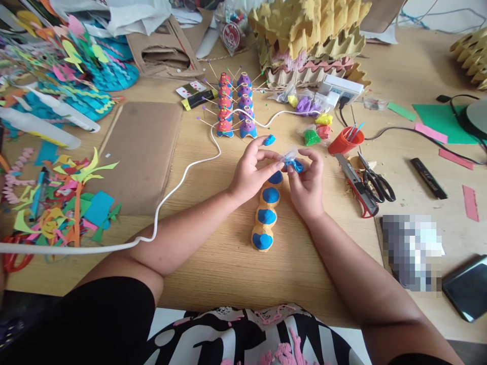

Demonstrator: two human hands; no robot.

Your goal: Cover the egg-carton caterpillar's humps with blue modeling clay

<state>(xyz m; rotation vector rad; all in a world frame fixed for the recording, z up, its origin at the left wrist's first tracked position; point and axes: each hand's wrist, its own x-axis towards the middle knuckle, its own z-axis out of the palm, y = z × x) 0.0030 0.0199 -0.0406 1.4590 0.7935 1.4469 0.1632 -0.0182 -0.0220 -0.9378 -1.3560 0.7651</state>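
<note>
A small clear plastic bag with blue clay (293, 163) is pinched between my left hand (253, 170) and my right hand (308, 187). On a raised fingertip of my left hand sits a separate lump of blue clay (269, 140). Just below the hands, an orange egg-carton strip (257, 228) lies lengthwise on the table, its bumps topped with blue patches. Its far end is partly hidden by my hands. Beyond them stand two rows of decorated carton pieces, one red (225, 104) and one purple (245, 104), with pins sticking out.
Brown cardboard (140, 152) and paper scraps (57, 208) lie left. A white cable (185, 175) crosses the left forearm. At right are a red cup (344, 142), a cutter (355, 182) and scissors (376, 185). Egg trays (308, 35) and a power strip (342, 87) stand behind.
</note>
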